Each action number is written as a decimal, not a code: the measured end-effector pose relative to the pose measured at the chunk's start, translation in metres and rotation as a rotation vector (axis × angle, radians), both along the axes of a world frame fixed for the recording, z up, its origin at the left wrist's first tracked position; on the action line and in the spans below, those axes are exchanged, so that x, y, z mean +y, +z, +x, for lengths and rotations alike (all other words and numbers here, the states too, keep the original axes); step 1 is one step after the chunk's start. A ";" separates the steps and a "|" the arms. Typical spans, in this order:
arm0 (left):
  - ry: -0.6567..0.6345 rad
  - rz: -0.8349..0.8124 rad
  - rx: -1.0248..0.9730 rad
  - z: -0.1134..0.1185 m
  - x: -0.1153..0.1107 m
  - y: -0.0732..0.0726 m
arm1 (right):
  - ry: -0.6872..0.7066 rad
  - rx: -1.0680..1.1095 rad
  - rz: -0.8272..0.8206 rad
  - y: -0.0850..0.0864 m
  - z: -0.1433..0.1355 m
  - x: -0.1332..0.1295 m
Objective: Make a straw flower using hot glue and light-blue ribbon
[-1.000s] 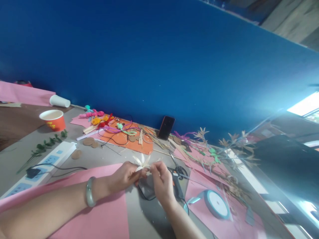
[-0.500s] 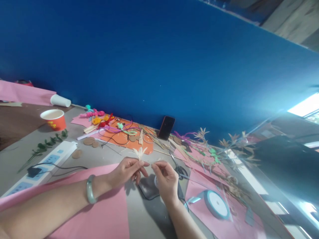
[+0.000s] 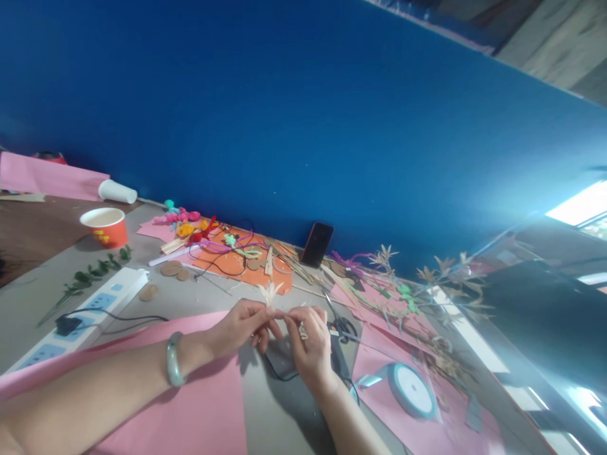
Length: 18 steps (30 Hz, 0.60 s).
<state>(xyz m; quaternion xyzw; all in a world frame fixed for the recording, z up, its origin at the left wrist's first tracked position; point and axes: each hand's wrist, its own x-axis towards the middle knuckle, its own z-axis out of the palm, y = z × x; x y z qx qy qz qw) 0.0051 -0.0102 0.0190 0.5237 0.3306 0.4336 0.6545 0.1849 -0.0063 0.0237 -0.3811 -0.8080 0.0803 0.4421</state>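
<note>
A pale, thin-petalled craft flower (image 3: pixel 270 292) stands up from the pinch of my left hand (image 3: pixel 249 323), petals pointing away from me. My right hand (image 3: pixel 310 344) is closed, and its fingertips meet the left fingers just below the flower. A small cream-coloured piece (image 3: pixel 303 330) shows at the right fingers; its kind is not clear. What lies between the touching fingertips is hidden. Under the hands is a dark flat object (image 3: pixel 282 360) with a black cord, partly covered.
Black scissors (image 3: pixel 346 328) and a ribbon roll (image 3: pixel 413 390) lie to the right. Dried flower stems (image 3: pixel 389 256) spread beyond them. A phone (image 3: pixel 317 244) leans on the blue wall. A power strip (image 3: pixel 80 321), paper cup (image 3: pixel 105 227) and orange sheet (image 3: pixel 232 262) are left and behind.
My right hand has moved slightly left and turned, so its fingertips now touch the left hand's. A small cream piece has come into view at its fingers.
</note>
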 end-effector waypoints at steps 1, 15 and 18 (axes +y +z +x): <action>-0.005 0.000 0.002 0.000 0.000 0.001 | -0.010 -0.002 0.000 -0.001 0.000 0.000; 0.197 0.148 0.179 -0.001 0.013 -0.031 | -0.357 0.447 -0.238 0.031 0.015 0.016; 0.217 0.281 0.235 -0.002 0.013 -0.035 | -0.384 0.425 -0.172 0.059 0.024 0.016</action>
